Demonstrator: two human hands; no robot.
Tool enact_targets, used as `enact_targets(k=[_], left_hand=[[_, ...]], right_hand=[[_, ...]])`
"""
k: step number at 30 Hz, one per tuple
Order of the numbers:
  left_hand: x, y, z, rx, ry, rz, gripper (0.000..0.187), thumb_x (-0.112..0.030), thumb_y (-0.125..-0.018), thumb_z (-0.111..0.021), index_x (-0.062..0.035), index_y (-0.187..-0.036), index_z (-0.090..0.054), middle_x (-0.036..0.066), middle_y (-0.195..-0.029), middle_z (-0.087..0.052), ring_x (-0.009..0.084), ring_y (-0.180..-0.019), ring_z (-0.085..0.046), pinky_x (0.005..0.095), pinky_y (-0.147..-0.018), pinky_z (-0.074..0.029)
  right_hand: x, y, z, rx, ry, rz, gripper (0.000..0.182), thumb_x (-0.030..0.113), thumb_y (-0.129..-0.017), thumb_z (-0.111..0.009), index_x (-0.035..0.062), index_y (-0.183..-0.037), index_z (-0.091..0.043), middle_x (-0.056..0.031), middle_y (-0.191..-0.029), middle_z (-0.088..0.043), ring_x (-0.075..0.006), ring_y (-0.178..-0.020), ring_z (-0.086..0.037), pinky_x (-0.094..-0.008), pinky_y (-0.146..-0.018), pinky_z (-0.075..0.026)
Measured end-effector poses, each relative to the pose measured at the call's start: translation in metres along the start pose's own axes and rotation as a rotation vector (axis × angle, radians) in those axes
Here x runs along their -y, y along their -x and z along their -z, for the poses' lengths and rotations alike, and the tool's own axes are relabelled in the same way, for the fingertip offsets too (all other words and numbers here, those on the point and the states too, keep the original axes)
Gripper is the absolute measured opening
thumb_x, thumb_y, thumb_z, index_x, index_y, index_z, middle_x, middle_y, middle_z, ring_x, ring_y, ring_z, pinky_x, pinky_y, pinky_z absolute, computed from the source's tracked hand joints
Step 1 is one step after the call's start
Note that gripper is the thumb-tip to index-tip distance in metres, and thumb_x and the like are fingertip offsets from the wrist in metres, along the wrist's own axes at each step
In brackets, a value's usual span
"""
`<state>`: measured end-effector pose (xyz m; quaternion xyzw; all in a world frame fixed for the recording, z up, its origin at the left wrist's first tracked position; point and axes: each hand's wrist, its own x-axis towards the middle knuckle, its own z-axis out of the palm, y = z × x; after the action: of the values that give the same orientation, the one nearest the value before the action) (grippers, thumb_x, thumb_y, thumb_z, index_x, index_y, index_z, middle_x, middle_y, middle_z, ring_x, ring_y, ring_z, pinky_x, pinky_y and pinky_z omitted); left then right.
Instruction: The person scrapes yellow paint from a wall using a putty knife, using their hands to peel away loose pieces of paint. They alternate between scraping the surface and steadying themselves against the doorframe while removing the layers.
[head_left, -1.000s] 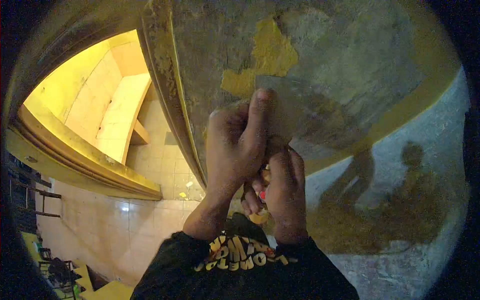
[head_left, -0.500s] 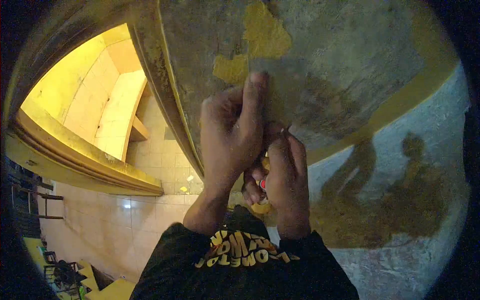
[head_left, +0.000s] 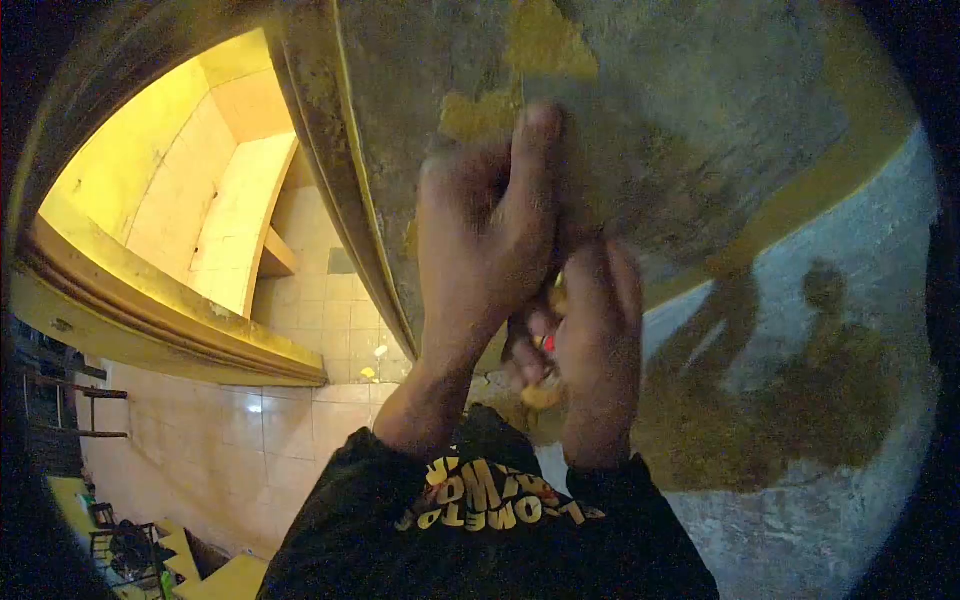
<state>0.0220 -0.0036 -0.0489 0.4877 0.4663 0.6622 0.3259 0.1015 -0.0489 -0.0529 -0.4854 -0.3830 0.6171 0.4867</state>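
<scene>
Both hands are raised close together in front of the grey, patchy wall (head_left: 680, 120). My left hand (head_left: 480, 240) is closed, with its thumb pointing up and its fingers curled; whatever it may grip is hidden. Just right of it and lower, my right hand (head_left: 595, 350) has its fingers wrapped round a small yellow-and-red object (head_left: 549, 343), mostly covered by the palm and fingers. Blur hides the fingertips where the two hands meet. Bare yellow patches (head_left: 480, 113) show on the wall above my left hand.
A lit doorway with a yellow frame (head_left: 190, 345) opens on the left, showing a tiled room. Pale floor tiles (head_left: 230, 430) lie below it, with small scraps (head_left: 368, 374) near the threshold. Dark furniture (head_left: 130, 555) stands at lower left. Shadows fall on the blue-grey lower wall (head_left: 780, 540).
Both hands have shifted slightly right, and the left also a little up in the view. The right hand keeps its hold on the yellow-and-red object.
</scene>
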Motion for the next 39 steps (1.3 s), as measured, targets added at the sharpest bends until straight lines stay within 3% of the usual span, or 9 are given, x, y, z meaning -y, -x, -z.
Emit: enact_targets(k=[12,17,23,26,29,32,35,37,39], left_hand=[[-0.002,-0.002,-0.003,-0.005,-0.02,0.006,0.05,-0.034,-0.09,-0.051,0.0078,-0.063,-0.057,0.005,-0.044,-0.045,0.006,-0.046,-0.041,0.0302,-0.042,-0.036],[-0.007,-0.006,-0.005,-0.022,0.029,-0.048,0.05,-0.034,-0.09,-0.051,0.0077,-0.063,-0.057,0.007,-0.043,-0.046,0.0059,-0.046,-0.042,0.0307,-0.042,-0.035],[0.0,-0.004,-0.001,-0.045,-0.147,-0.124,0.05,-0.033,-0.091,-0.05,0.0078,-0.062,-0.054,0.008,-0.043,-0.045,0.0069,-0.045,-0.04,0.0318,-0.041,-0.033],[-0.008,-0.001,-0.003,-0.013,-0.137,0.0,0.051,-0.032,-0.092,-0.049,0.0075,-0.06,-0.052,0.01,-0.043,-0.045,0.0086,-0.044,-0.039,0.0325,-0.041,-0.033],[0.003,-0.005,-0.008,-0.052,-0.132,-0.099,0.051,-0.031,-0.092,-0.048,0.0056,-0.056,-0.051,0.009,-0.042,-0.046,0.0092,-0.042,-0.037,0.0329,-0.041,-0.033],[0.004,0.002,-0.014,-0.037,-0.184,-0.119,0.046,-0.03,-0.094,-0.045,0.0041,-0.065,-0.056,0.007,-0.051,-0.054,0.0093,-0.045,-0.044,0.031,-0.042,-0.037],[0.009,0.014,-0.019,0.215,0.249,0.031,0.041,-0.031,-0.096,-0.04,0.0033,-0.081,-0.058,0.007,-0.067,-0.062,0.0114,-0.052,-0.053,0.0289,-0.044,-0.041],[0.009,0.018,-0.014,0.301,0.269,0.159,0.042,-0.034,-0.097,-0.036,0.0026,-0.092,-0.057,0.007,-0.077,-0.064,0.0134,-0.058,-0.058,0.0274,-0.046,-0.044],[0.01,0.018,-0.015,0.327,0.282,0.217,0.045,-0.037,-0.097,-0.033,0.0021,-0.096,-0.056,0.008,-0.079,-0.064,0.0139,-0.06,-0.06,0.0257,-0.047,-0.046]], right_hand=[[0.008,-0.001,0.002,0.121,-0.045,0.118,0.034,0.04,-0.094,-0.036,0.0081,-0.084,-0.044,-0.0019,-0.054,-0.04,-0.0111,-0.034,-0.036,-0.0258,-0.031,-0.03],[0.008,0.002,-0.005,-0.047,0.028,0.074,0.038,0.043,-0.094,-0.035,0.0079,-0.084,-0.046,-0.0011,-0.051,-0.038,-0.0113,-0.033,-0.037,-0.0261,-0.03,-0.03],[-0.012,-0.036,0.028,0.231,0.031,0.123,0.035,0.039,-0.092,-0.042,0.0052,-0.09,-0.052,-0.0057,-0.054,-0.049,-0.0141,-0.034,-0.045,-0.0284,-0.031,-0.037],[-0.033,-0.052,0.034,0.103,0.19,0.597,0.034,0.038,-0.092,-0.044,0.0055,-0.094,-0.054,-0.0044,-0.065,-0.055,-0.0123,-0.045,-0.052,-0.0254,-0.04,-0.042],[-0.025,-0.035,0.036,0.11,0.001,0.345,0.04,0.042,-0.093,-0.037,0.0059,-0.086,-0.054,-0.0011,-0.063,-0.053,-0.0061,-0.06,-0.048,-0.0249,-0.053,-0.04],[-0.024,-0.039,0.051,0.197,0.002,0.195,0.041,0.044,-0.092,-0.039,0.0061,-0.086,-0.054,-0.0006,-0.061,-0.052,-0.0075,-0.052,-0.047,-0.0247,-0.045,-0.038],[-0.009,-0.025,0.049,0.398,-0.112,-0.043,0.042,0.046,-0.091,-0.04,0.0069,-0.085,-0.053,-0.0006,-0.06,-0.05,-0.0084,-0.045,-0.046,-0.025,-0.035,-0.034],[-0.007,-0.023,0.043,0.231,-0.171,-0.039,0.035,0.04,-0.093,-0.042,0.0062,-0.103,-0.047,-0.0029,-0.06,-0.047,-0.0116,-0.037,-0.04,-0.027,-0.028,-0.031],[-0.003,-0.019,0.034,0.179,-0.169,-0.013,0.034,0.04,-0.093,-0.041,0.0082,-0.104,-0.045,-0.0031,-0.058,-0.044,-0.012,-0.035,-0.037,-0.0265,-0.028,-0.031]])
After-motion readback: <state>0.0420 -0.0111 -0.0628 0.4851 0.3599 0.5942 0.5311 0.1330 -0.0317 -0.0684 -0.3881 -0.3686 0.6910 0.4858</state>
